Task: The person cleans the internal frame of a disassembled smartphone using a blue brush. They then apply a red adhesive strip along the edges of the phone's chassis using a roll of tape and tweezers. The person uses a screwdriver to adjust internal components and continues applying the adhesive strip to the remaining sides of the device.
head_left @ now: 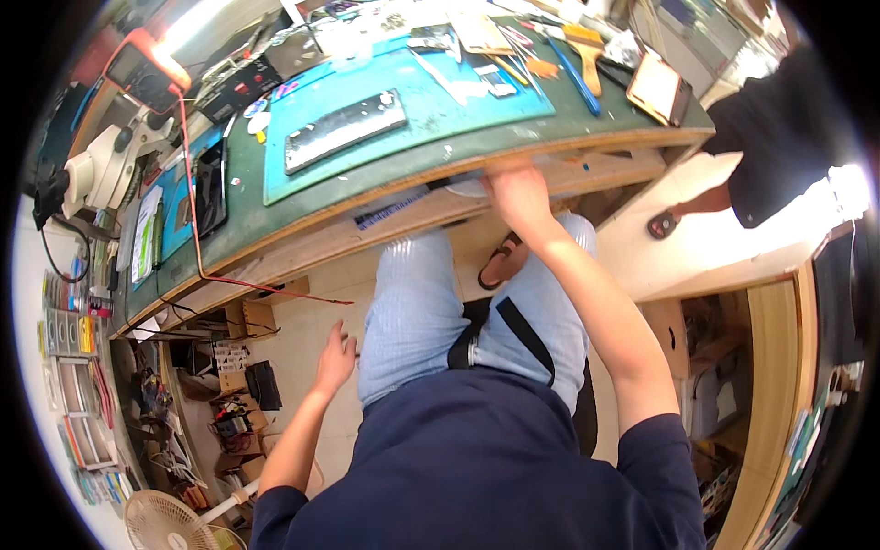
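My right hand [520,197] reaches under the front edge of the workbench [247,229], into the open shelf space below the top. Its fingertips are hidden there, so I cannot see what they touch. A pale rounded thing [467,188] lies in that space beside it, with a blue-and-white packet [392,209] further left. My left hand [337,359] hangs free left of my knees, fingers loosely apart and holding nothing. Near it dangles the end of a red test lead [312,298]. On the blue work mat [431,119] rests a dark, flat phone-like device [344,130].
A multimeter [147,71], a black boxed instrument [240,87] and a white microscope [101,170] stand at left. A wooden-handled brush [588,60] and a blue tool [576,81] lie at right. A fan [167,524] is at lower left. Another person [765,137] stands at right.
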